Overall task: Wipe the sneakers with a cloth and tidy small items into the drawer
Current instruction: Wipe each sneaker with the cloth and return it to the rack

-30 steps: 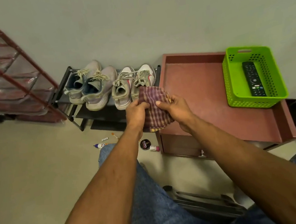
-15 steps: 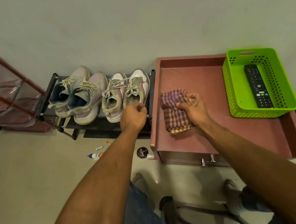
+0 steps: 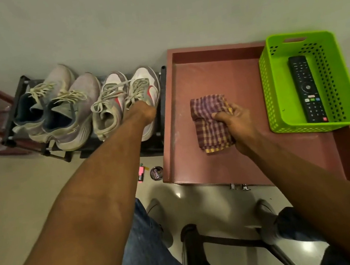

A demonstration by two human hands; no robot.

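On a low reddish tray-top cabinet [image 3: 218, 77] beside a black shoe rack [image 3: 21, 108], the right hand [image 3: 237, 122] grips a folded checked cloth [image 3: 209, 123], fingers curled round its edge. The left hand [image 3: 142, 112] reaches onto the rightmost white-and-red sneaker [image 3: 148, 87]; its fingers are hidden, so their hold cannot be told. A green basket [image 3: 277, 105] holds a remote [image 3: 306, 88], while a pink marker [image 3: 141, 174] and round tin [image 3: 156, 173] lie on the floor
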